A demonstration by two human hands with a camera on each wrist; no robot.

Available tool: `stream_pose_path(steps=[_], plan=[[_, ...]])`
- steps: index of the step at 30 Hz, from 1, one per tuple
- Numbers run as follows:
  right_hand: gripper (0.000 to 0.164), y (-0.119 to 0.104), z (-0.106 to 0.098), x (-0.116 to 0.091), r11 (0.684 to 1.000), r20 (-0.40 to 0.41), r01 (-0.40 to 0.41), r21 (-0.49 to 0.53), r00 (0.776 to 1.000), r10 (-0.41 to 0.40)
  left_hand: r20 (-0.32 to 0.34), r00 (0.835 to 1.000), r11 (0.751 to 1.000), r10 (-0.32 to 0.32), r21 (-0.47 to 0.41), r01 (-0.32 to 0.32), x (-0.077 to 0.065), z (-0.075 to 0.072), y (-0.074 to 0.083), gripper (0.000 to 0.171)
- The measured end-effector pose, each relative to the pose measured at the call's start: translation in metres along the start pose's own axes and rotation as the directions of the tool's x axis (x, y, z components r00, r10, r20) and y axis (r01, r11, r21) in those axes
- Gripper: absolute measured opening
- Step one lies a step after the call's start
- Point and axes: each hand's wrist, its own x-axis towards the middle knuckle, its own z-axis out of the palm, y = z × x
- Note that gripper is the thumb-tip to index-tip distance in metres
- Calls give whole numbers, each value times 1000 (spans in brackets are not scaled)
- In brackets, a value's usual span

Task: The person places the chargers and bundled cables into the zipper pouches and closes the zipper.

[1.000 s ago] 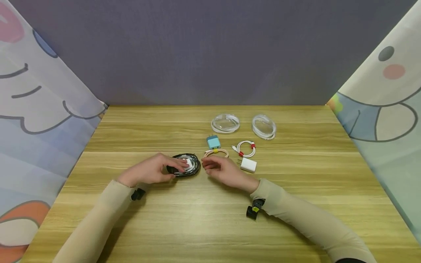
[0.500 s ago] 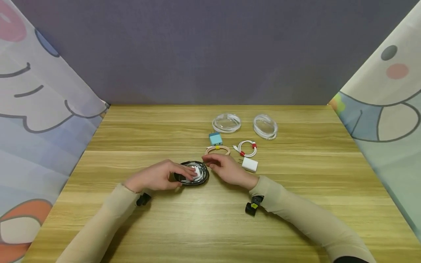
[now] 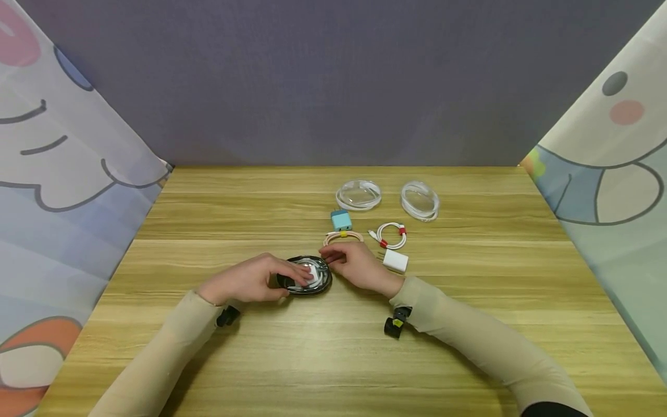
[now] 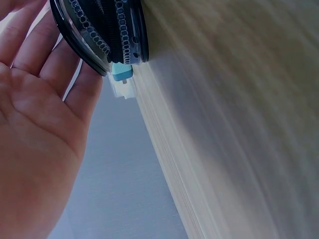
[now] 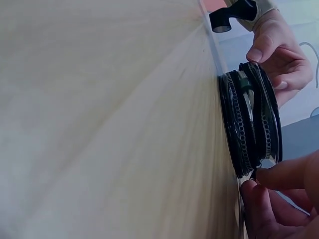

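Observation:
A round black zip case [image 3: 322,286] with a clear top lies on the table, a coiled white cable and a white block [image 3: 314,273] showing through it. My left hand [image 3: 247,279] rests on it, straight fingers on the top and thumb against the near edge. In the left wrist view its fingers [image 4: 32,50] reach along the case. My right hand [image 3: 359,263] is at the far right edge of the case, where thumb and forefinger pinch the small zip pull [image 5: 253,174]. Two rows of zip teeth [image 5: 238,112] stand apart, with a pale cable visible between them.
Behind my right hand lie a beige coiled cable [image 3: 356,235] and a blue plug [image 3: 341,220]. A white cable with red ties [image 3: 387,243] and a white plug [image 3: 396,260] are to its right. Two clear round pouches [image 3: 358,204] stand farther back, before a grey wall [image 3: 333,87].
The case has shifted right and nearer me under my left hand, up to my right hand. My right fingers have come onto its zip pull. In the last half second little differs.

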Motion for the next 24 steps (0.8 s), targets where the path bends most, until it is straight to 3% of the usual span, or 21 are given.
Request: stream_pose_path(steps=[5,15,24], plan=[[28,-1,1,2,1000,-31,-9,-23,999,9,-2,1000,1000,-1,-11,1,0,-1,0,41],[17,-5,2,6,980,-102,16,-198,994,-36,-2,1000,1000,11,-16,-11,0,0,-2,40],[14,-7,4,7,958,-98,-18,-285,995,-11,-62,997,995,-39,85,44,0,-2,-3,39]])
